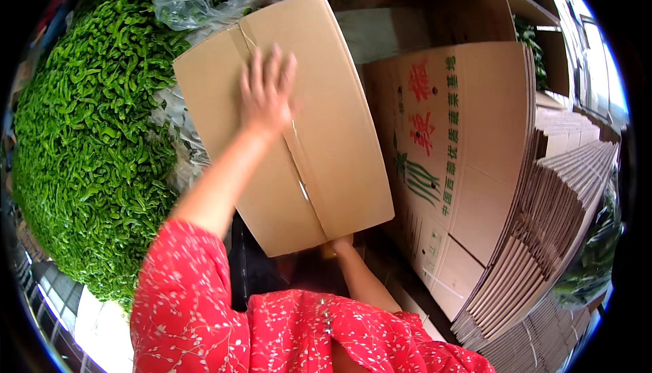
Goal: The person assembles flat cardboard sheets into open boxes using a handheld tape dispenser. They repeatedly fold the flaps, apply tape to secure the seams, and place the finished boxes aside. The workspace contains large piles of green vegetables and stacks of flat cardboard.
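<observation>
A brown cardboard box [339, 135] is in front of me, turned at an angle, with its flaps folded shut. A seam crosses its face, with a shiny strip along part of it. My left hand [267, 98] lies over the upper part of the face beside the seam, its fingers spread and slightly blurred. At the box's near edge, by the seam's end, is my right hand [341, 245]. Its fingers are bent and mostly hidden by the box; a small yellowish bit shows beside them, too little to name.
A large heap of green peppers [95, 142] fills the left. Behind it rests a clear plastic bag [197, 0]. On the right stand many flattened printed cartons [468, 162] in a stack. Open cardboard boxes [421, 0] are at the back, and a dark seat-like thing [244, 264] is below the box.
</observation>
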The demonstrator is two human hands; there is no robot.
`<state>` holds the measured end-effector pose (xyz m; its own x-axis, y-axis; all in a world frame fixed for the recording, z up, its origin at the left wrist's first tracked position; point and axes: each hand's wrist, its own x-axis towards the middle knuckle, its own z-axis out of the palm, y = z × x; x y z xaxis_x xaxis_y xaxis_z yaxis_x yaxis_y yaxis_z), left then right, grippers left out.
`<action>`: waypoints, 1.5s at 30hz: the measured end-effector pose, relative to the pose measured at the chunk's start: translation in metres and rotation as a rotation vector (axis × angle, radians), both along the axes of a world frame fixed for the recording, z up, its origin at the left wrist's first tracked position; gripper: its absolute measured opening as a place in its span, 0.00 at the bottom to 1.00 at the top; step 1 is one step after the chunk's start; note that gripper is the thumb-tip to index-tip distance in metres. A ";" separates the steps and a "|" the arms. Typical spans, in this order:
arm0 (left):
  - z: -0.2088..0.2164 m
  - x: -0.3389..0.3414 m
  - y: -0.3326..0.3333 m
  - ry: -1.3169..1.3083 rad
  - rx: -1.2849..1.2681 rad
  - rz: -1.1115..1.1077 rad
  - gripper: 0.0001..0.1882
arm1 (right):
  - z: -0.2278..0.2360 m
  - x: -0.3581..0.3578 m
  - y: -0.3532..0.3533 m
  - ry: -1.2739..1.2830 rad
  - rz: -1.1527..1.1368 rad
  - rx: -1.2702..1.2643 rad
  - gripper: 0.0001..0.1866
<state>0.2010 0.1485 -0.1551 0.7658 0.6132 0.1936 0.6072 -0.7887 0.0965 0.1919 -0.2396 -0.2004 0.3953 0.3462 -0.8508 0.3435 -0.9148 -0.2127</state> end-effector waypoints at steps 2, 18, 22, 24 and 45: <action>0.017 -0.022 -0.075 -0.045 -0.216 -0.046 0.38 | -0.008 0.014 0.005 0.133 0.130 -0.053 0.28; 0.158 -0.183 -0.147 -1.238 -2.453 0.773 0.09 | 0.248 0.107 0.216 0.621 0.731 0.701 0.42; 0.158 -0.196 -0.122 -1.007 -2.184 0.797 0.11 | 0.243 0.104 0.257 0.590 0.899 0.641 0.43; 0.159 -0.194 -0.113 -1.170 -2.176 0.820 0.14 | 0.241 0.104 0.278 0.584 0.969 0.641 0.42; 0.085 -0.230 -0.052 -1.193 -1.404 1.175 0.04 | 0.260 0.298 0.317 0.020 1.081 0.316 0.43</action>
